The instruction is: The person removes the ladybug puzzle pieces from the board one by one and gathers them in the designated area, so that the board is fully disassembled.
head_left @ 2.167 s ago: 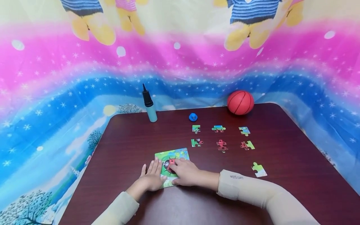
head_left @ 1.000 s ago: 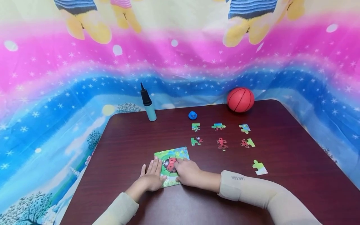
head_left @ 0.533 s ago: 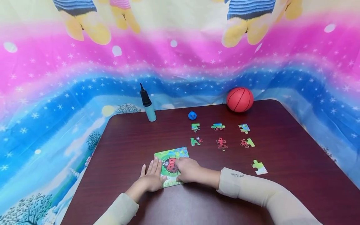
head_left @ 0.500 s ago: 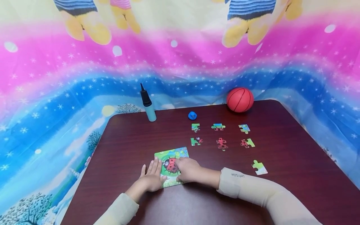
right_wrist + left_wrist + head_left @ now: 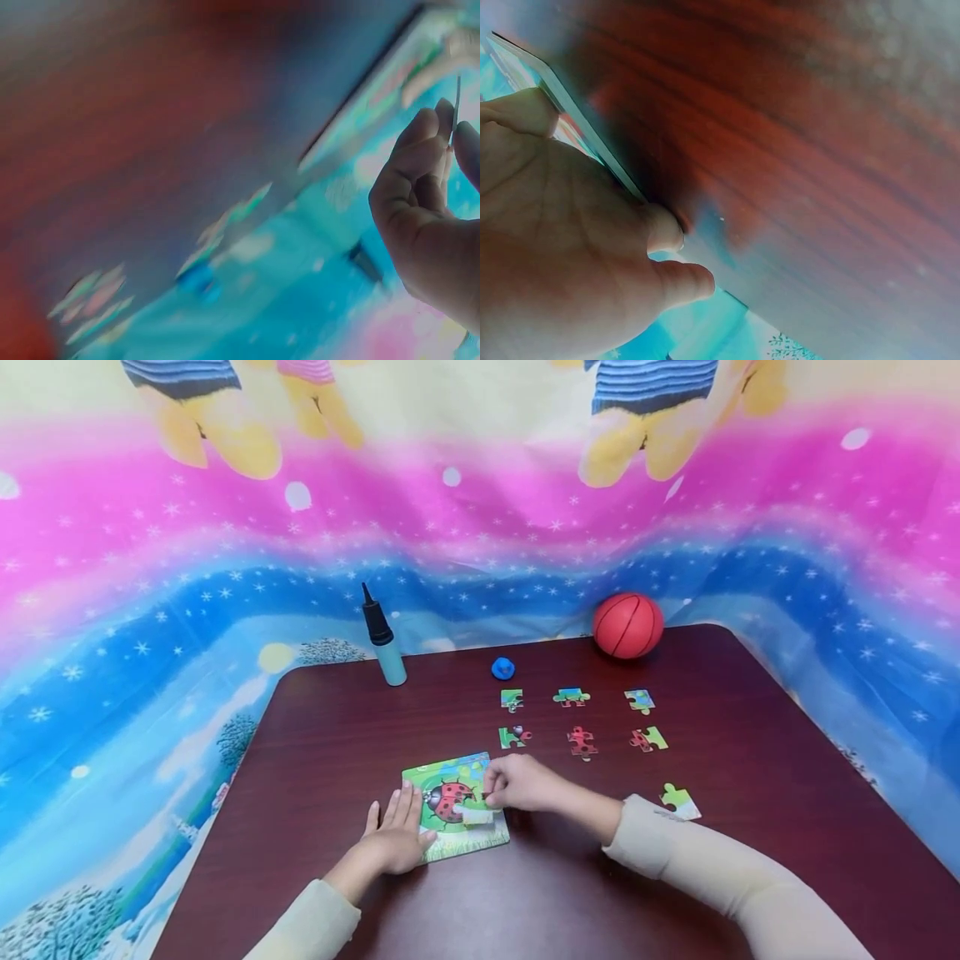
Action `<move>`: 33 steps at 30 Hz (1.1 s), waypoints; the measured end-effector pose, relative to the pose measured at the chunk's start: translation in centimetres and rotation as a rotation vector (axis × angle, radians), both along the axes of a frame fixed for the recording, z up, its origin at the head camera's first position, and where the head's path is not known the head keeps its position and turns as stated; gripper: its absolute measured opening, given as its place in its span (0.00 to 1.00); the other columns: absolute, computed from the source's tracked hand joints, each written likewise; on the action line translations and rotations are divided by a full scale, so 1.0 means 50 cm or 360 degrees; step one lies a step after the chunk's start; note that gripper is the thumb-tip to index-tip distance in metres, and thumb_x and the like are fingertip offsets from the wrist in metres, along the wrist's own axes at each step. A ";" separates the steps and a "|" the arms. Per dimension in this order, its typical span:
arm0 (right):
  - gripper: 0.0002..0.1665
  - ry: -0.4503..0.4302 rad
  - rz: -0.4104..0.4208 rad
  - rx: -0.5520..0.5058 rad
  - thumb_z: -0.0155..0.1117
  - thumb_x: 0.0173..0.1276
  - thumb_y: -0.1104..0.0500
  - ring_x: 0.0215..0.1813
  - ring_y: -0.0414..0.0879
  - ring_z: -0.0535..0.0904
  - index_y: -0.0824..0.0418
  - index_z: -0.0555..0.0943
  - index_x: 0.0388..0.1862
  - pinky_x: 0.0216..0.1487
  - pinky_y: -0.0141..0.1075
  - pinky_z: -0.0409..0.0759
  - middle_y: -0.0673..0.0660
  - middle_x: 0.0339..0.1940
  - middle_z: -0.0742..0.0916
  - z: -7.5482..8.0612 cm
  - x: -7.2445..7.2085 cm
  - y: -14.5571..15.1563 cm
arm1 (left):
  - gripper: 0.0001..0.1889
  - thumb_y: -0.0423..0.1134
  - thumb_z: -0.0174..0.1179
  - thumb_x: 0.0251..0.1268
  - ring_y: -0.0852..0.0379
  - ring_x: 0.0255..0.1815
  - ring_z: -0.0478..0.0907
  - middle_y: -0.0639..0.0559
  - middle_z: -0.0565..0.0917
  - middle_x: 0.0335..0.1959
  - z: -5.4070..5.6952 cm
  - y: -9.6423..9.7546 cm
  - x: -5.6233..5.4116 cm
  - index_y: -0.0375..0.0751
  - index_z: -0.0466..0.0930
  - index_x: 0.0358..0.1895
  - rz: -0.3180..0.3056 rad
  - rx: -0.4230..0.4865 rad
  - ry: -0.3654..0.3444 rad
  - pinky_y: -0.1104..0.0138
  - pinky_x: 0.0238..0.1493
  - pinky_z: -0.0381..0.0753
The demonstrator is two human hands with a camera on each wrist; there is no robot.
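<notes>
A square ladybird jigsaw puzzle [image 5: 472, 842] lies on the dark wooden table. My left hand [image 5: 395, 841] rests on its left edge with the fingers straight, pointing away from me. In the left wrist view, the left hand [image 5: 570, 240] lies by the puzzle's thin side [image 5: 592, 139]. Over the puzzle's right part, my right hand [image 5: 522, 783] pinches a puzzle piece [image 5: 478, 816] with a pale lower end. Seen edge-on in the right wrist view, the puzzle piece [image 5: 457, 105] is a thin strip between thumb and fingertips. The fingers cover part of its picture.
Several loose puzzle pieces [image 5: 582, 741] lie apart in rows right of the puzzle, with a green and white piece [image 5: 681, 802] nearer. A hand pump [image 5: 386, 652], a small blue object [image 5: 503, 668] and a red ball [image 5: 628, 626] stand along the back edge, before a printed curtain.
My right hand, resting on the puzzle's right side earlier, has risen and moved back slightly, lifting a puzzle piece off the ladybird picture. The left hand stays on the puzzle; the head view has shifted slightly.
</notes>
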State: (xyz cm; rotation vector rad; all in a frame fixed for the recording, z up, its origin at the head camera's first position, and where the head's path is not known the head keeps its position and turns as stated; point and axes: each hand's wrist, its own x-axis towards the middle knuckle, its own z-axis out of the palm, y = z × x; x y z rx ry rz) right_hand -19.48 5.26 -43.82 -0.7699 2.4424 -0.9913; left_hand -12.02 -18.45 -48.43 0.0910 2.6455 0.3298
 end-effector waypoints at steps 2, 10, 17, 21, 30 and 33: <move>0.06 -0.0020 -0.0039 -0.0023 0.71 0.56 0.61 0.29 0.40 0.79 0.54 0.80 0.28 0.33 0.35 0.77 0.46 0.23 0.84 0.011 -0.013 0.035 | 0.40 0.56 0.40 0.73 0.46 0.75 0.25 0.44 0.27 0.75 0.004 -0.002 0.004 0.39 0.32 0.75 0.0017 0.0011 -0.0004 0.45 0.68 0.22; 0.07 0.0014 -0.0203 0.0018 0.68 0.56 0.66 0.26 0.42 0.74 0.59 0.77 0.28 0.30 0.35 0.74 0.49 0.21 0.80 0.004 -0.052 0.181 | 0.41 0.56 0.40 0.73 0.45 0.75 0.24 0.44 0.25 0.75 0.027 -0.015 0.016 0.38 0.29 0.75 0.0059 0.0017 -0.0031 0.45 0.67 0.19; 0.06 0.0243 -0.0227 0.0294 0.65 0.57 0.67 0.25 0.41 0.71 0.60 0.76 0.26 0.30 0.35 0.70 0.47 0.21 0.79 -0.014 -0.052 0.228 | 0.40 0.55 0.39 0.74 0.45 0.75 0.22 0.43 0.23 0.74 0.025 -0.023 0.004 0.39 0.28 0.74 0.0044 0.0018 -0.0040 0.44 0.67 0.19; 0.09 0.0502 -0.0305 0.0488 0.64 0.55 0.67 0.26 0.43 0.71 0.57 0.74 0.22 0.28 0.36 0.69 0.48 0.22 0.77 -0.022 -0.048 0.234 | 0.40 0.54 0.40 0.74 0.44 0.75 0.23 0.42 0.24 0.74 0.020 -0.020 -0.002 0.38 0.28 0.74 0.0029 0.0037 -0.0029 0.43 0.66 0.20; 0.12 0.0977 -0.0316 0.0803 0.69 0.47 0.66 0.34 0.54 0.72 0.59 0.74 0.27 0.31 0.46 0.73 0.58 0.32 0.75 -0.051 -0.022 0.236 | 0.41 0.56 0.39 0.73 0.45 0.75 0.24 0.43 0.25 0.75 0.031 0.008 0.006 0.38 0.29 0.75 0.0014 0.0029 -0.0064 0.44 0.66 0.17; 0.14 0.1242 -0.0267 0.0628 0.70 0.42 0.68 0.33 0.53 0.73 0.59 0.74 0.25 0.30 0.46 0.74 0.56 0.29 0.76 -0.052 -0.008 0.214 | 0.41 0.57 0.38 0.73 0.46 0.75 0.24 0.44 0.24 0.75 0.029 0.009 0.007 0.39 0.29 0.75 0.0002 -0.0006 -0.0071 0.45 0.66 0.18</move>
